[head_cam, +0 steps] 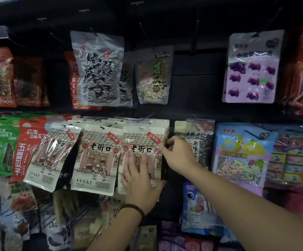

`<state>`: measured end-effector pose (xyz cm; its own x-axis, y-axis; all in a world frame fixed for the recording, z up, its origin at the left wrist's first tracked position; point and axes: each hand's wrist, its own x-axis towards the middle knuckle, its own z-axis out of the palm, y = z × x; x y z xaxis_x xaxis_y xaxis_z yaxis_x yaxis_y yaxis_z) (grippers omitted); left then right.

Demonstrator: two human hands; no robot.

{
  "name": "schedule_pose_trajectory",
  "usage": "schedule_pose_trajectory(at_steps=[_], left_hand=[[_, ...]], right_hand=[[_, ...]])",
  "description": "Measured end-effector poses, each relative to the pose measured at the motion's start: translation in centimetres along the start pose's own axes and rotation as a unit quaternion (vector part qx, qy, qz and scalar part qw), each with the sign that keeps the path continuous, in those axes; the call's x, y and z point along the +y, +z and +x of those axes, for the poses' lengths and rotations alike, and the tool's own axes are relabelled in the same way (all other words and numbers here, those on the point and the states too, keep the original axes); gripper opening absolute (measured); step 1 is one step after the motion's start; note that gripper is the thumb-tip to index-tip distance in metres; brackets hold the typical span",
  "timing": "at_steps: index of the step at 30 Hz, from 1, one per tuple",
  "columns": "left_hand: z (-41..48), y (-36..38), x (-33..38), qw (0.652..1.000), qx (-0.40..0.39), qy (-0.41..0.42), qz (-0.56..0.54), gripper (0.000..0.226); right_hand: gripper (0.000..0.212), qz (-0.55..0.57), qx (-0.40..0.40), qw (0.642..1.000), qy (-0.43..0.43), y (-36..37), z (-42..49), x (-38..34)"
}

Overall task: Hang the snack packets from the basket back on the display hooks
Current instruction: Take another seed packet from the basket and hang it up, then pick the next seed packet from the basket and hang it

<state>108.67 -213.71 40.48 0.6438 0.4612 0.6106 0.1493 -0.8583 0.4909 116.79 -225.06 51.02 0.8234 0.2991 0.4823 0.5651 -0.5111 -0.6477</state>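
Head view: the fingers (173, 142) of the right hand (179, 154) pinch the right edge of the seed packet (143, 142); the left hand (139, 180) lies flat on its front. The packet sits in the middle row, just under a hook (148, 117). It looks like the hanging step; next its hole must slide onto the hook.

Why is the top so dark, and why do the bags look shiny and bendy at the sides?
Head view: the black back panel up top gets little light; white glare streaks sit on the rightmost glossy cream seed packet and the clear striped-seed packet; the wide lens bows the rows toward the edges; corner packets look blurred.
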Motion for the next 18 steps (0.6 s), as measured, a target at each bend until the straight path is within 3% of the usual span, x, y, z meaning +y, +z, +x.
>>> schedule_pose_trajectory(at_steps=[3, 5, 10, 14, 18], left_hand=[[-3.8, -0.1, 1.1, 0.999, -0.018, 0.038, 0.003, 0.087], [-7.0, 0.3, 1.8, 0.997, -0.047, 0.065, -0.016, 0.061], [-16.8, 2.9, 3.1, 0.97, -0.196, 0.133, -0.047, 0.025], [-27.2, 6.8, 1.6, 0.931, -0.347, 0.111, -0.033, 0.029], [-36.8, 10.1, -0.1, 0.884, -0.465, 0.046, -0.017, 0.036]], right_hand=[[0.031, -0.047, -0.056, 0.997, -0.025, -1.5, -4.1, 2.8], [0.027, -0.099, -0.092, 0.99, -0.041, -2.4, -7.5, 5.1], [0.026, -0.168, -0.167, 0.97, -0.048, -4.1, -18.2, 12.4], [0.03, -0.217, -0.244, 0.945, 0.001, -4.3, -28.4, 20.1], [0.039, -0.22, -0.31, 0.918, 0.11, -3.8, -38.3, 28.0]])
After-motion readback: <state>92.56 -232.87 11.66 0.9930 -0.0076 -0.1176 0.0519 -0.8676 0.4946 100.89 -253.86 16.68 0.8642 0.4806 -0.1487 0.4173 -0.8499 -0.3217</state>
